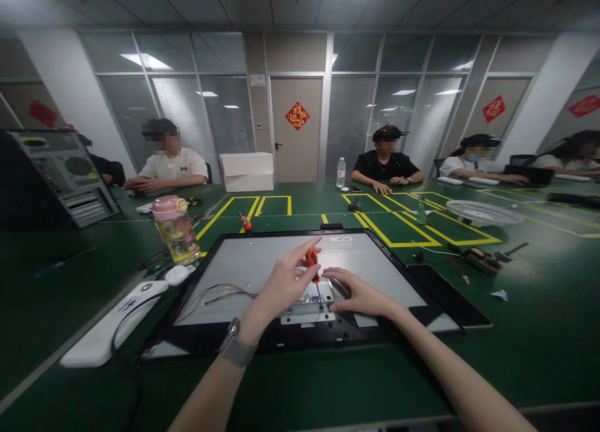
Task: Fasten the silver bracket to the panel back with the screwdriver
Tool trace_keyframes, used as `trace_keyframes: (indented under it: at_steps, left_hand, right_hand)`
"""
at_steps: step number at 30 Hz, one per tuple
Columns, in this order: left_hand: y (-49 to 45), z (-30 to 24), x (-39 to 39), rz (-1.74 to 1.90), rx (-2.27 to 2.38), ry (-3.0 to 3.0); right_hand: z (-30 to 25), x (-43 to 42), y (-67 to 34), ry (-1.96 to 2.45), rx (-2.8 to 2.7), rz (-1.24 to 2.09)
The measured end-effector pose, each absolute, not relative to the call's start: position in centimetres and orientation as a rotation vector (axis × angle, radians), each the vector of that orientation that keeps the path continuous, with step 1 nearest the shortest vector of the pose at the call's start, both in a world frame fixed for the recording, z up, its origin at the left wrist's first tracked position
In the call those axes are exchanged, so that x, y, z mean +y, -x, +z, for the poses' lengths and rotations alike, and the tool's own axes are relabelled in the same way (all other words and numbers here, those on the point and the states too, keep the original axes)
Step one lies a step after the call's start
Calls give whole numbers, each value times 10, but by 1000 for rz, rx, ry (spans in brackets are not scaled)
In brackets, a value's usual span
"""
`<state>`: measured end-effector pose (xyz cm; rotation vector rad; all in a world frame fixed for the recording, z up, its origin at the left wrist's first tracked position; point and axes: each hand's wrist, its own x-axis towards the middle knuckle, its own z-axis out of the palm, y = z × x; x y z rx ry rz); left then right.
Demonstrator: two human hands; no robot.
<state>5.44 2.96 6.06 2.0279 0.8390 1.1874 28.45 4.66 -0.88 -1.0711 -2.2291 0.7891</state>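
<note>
While the left hand (290, 279) grips an orange-and-black screwdriver (312, 263) over a flat grey panel (394, 276) framed in black, the right hand (363, 294) curves beside it, thumb and fingers apart. The panel lies on a green tabletop (539, 357) marked with yellow tape (415, 244); beyond, people (173, 164) sit before glass partitions (354, 119) and a beige door (300, 157).

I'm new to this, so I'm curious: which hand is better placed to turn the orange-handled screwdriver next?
Probably the left hand: it holds the orange-handled screwdriver, while the right hand sits lower, beside the thin metal shaft.
</note>
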Motion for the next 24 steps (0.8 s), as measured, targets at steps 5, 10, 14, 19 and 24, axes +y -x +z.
trace_keyframes:
  at_steps: [5, 10, 14, 19, 24]
  left_hand:
    - [-54, 60, 32, 1255, 891, -1930]
    - [-43, 70, 38, 1570, 844, -1599]
    - [-19, 74, 45, 1927, 901, -1198]
    - [6, 62, 40, 1918, 1055, -1261]
    - [1, 51, 29, 1783, 1171, -1489]
  right_hand:
    - [-9, 46, -285, 1109, -2229, 799]
    - [-2, 42, -284, 1138, -2241, 819]
    - [1, 41, -284, 1149, -2251, 827]
    - [-3, 42, -283, 1132, -2261, 792]
    - [-2, 41, -281, 1244, -2267, 631]
